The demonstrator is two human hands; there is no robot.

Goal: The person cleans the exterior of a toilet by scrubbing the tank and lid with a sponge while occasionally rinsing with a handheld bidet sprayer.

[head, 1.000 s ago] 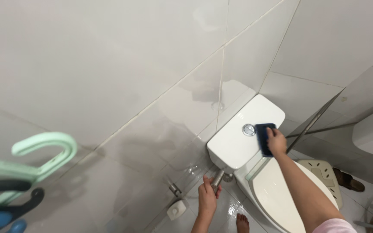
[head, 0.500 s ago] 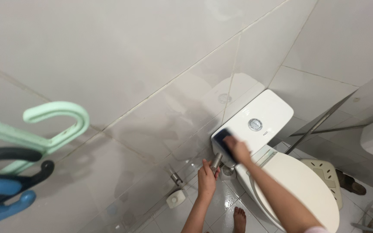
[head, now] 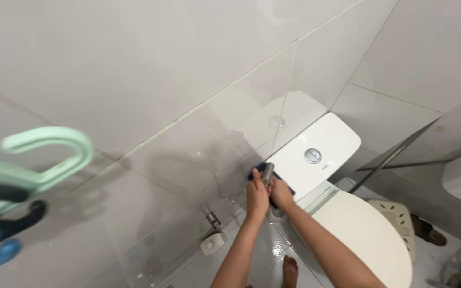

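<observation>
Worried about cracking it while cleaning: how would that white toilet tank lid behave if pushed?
The tank lid looks like glazed ceramic, so probably stiff and heavy. Its glossy surface looks slippery. It seems to sit loose on the tank, so a hard sideways push might shift it.

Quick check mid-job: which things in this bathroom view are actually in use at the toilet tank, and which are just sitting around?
In use:
- left hand, gripping the metal spray nozzle
- right hand, on the dark blue sponge
- toilet tank, its near corner at both hands

Lying about:
- hangers, mint green, black and blue, at the left edge
- white stool past the closed toilet lid
- sandal on the floor
</observation>
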